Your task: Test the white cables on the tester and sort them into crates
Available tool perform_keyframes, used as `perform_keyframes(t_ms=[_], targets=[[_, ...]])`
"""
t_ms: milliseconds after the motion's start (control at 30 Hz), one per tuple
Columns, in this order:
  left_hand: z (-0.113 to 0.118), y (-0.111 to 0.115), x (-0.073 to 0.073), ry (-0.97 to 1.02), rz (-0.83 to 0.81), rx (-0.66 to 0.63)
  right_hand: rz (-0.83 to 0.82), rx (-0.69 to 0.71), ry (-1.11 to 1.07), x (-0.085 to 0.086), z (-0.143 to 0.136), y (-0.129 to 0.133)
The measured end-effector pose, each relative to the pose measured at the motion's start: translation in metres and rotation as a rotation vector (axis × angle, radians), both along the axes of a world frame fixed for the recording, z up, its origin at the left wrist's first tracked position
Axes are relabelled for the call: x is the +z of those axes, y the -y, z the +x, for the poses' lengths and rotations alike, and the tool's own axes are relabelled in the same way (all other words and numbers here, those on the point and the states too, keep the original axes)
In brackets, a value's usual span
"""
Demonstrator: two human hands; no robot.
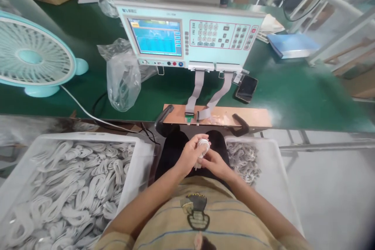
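A small coiled bundle of white cable [203, 145] is held over my lap, in front of the bench edge. My left hand [190, 154] is closed around its upper left side. Lower down, my right hand [215, 163] pinches the bundle from the right. Parts of the coil are hidden behind my fingers. Just beyond my hands, two grey ribbon cables [197, 90] run from the cable tester [190, 39] down to connectors on a copper-coloured board [243, 114] at the bench edge.
A white bin [137, 164] full of coiled cables stands at left; another white bin [275, 164] with smaller bundles stands at right. Black clamps [164, 119] grip the board. On the green bench are a fan [32, 54], plastic bag [123, 78], phone [247, 88] and blue box [293, 45].
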State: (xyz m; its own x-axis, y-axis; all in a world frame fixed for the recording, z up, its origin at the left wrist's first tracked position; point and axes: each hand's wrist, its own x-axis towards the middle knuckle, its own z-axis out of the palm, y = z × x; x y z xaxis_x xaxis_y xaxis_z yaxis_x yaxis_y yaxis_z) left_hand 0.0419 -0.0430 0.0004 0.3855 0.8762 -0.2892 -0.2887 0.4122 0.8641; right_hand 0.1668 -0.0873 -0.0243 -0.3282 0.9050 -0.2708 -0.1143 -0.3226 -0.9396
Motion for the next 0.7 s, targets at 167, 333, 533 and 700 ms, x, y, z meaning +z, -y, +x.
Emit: perform_keyframes(t_ms=[167,333,533,700], targets=[[-0.023,0.010,0.002,-0.303,0.282,-0.024,-0.192,-0.101,-0.351,-0.013,-0.002,-0.002],[-0.048,0.027,-0.016,-0.605,0.253,-0.099,-0.158,-0.151,-0.404,-0.012,0.001,-0.002],[-0.049,0.032,-0.024,-0.587,0.277,-0.183,-0.166,-0.110,-0.379,-0.018,-0.001,-0.003],[-0.048,0.025,-0.022,-0.585,0.669,-0.046,-0.085,-0.202,-0.093,-0.029,-0.005,-0.005]])
